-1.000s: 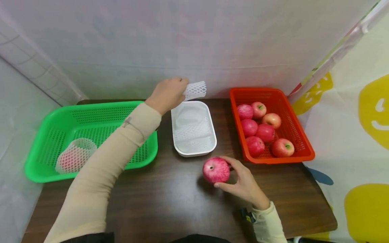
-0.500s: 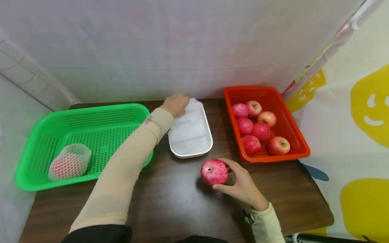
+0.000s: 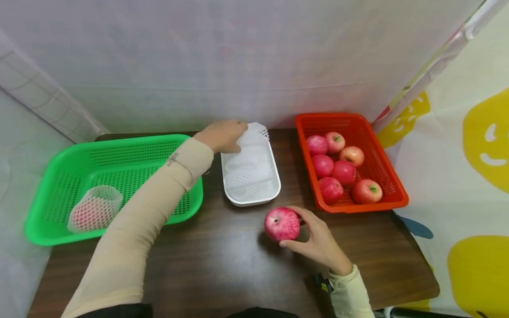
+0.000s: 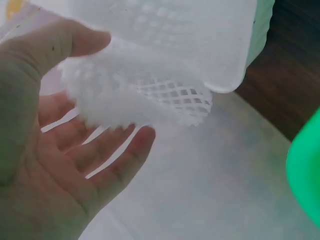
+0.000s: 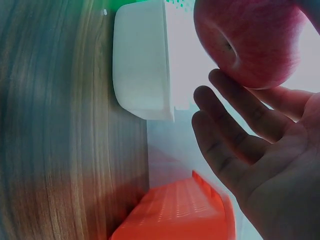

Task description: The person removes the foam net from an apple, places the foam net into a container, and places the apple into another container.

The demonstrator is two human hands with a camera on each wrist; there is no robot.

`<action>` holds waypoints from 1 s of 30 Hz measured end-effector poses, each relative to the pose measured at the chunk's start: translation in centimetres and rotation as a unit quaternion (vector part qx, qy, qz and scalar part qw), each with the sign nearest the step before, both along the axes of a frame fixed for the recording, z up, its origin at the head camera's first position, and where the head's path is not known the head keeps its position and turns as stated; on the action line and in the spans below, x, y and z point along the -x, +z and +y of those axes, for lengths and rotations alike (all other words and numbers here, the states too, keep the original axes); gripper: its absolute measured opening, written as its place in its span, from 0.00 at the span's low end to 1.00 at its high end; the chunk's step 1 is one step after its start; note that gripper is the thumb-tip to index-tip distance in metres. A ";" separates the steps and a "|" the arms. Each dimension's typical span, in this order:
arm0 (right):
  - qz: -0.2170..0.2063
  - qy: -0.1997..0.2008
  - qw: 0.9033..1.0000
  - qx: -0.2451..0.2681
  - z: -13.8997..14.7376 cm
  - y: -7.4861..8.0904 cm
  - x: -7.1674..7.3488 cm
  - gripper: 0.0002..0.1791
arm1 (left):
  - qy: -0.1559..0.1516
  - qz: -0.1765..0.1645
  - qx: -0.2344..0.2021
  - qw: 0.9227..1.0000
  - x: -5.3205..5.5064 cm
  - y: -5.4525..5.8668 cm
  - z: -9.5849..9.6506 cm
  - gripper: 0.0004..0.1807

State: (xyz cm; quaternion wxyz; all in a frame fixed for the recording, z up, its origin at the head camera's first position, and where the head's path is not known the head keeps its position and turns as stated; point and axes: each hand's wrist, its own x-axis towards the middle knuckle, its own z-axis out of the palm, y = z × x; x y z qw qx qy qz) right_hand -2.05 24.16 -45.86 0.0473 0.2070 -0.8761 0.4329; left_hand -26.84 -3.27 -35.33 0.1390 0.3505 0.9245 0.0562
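My left hand is at the far end of a white plastic tray that holds white foam fruit nets. In the left wrist view its fingers are spread and nearly straight, with the thumb apart from them. One foam net lies between thumb and fingers, its open mesh end past the tray's rim. Below the tray in the head view, my right hand grips a red apple between thumb and fingers. Its other fingers extend free beneath the apple in the right wrist view.
To the left, a green basket holds an apple in a foam net. On the right stands a red basket with several bare apples. All rest on a dark wooden table, against a pale cloth wall.
My left hand lowered a foam net from above the tray's far end down to it, then its fingers spread. My right hand keeps hold of the apple in about the same place.
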 end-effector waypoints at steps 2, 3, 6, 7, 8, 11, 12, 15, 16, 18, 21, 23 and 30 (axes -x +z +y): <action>-0.002 0.000 1.000 -0.001 0.0 0.0 0.1 0.46 | 0.004 -0.012 0.007 1.000 -0.7 0.7 -0.4 0.36; -0.001 0.001 1.000 -0.001 0.0 0.1 0.1 0.46 | 0.006 -0.015 0.008 1.000 -0.9 1.0 -0.6 0.37; -0.001 0.003 1.000 0.003 0.0 0.2 0.2 0.46 | 0.013 -0.025 0.005 1.000 -1.6 1.3 -1.0 0.40; -0.001 0.006 1.000 0.005 -0.1 0.2 0.2 0.46 | 0.015 -0.027 0.004 1.000 -1.7 1.3 -1.1 0.40; -0.001 0.008 1.000 0.007 -0.1 0.2 0.3 0.46 | 0.017 -0.029 0.004 0.999 -1.7 1.2 -1.2 0.41; 0.001 0.016 1.000 0.012 -0.4 0.3 0.3 0.46 | 0.021 -0.038 0.000 0.999 -1.9 0.8 -1.4 0.41; 0.002 0.017 1.000 0.013 -0.5 0.3 0.3 0.46 | 0.023 -0.040 -0.001 0.999 -1.9 0.6 -1.4 0.41; 0.005 0.019 1.000 0.010 -0.6 0.3 0.2 0.46 | 0.026 -0.046 -0.002 0.999 -1.8 0.3 -1.6 0.40; 0.004 0.017 1.000 0.009 -0.6 0.3 0.2 0.46 | 0.026 -0.047 -0.002 0.999 -1.8 0.2 -1.6 0.40; 0.001 0.014 1.000 0.006 -0.5 0.3 0.2 0.46 | 0.027 -0.048 0.000 0.998 -1.8 0.2 -1.6 0.40; 0.002 0.012 1.000 0.003 -0.4 0.4 0.3 0.46 | 0.029 -0.044 0.003 0.999 -1.8 0.3 -1.7 0.40; 0.005 0.010 1.000 0.002 -0.3 0.4 0.4 0.46 | 0.030 -0.038 0.002 0.999 -1.9 0.5 -1.7 0.40; 0.024 0.003 1.000 0.000 0.1 0.3 0.4 0.45 | 0.032 -0.023 -0.008 0.999 -2.4 1.3 -1.7 0.37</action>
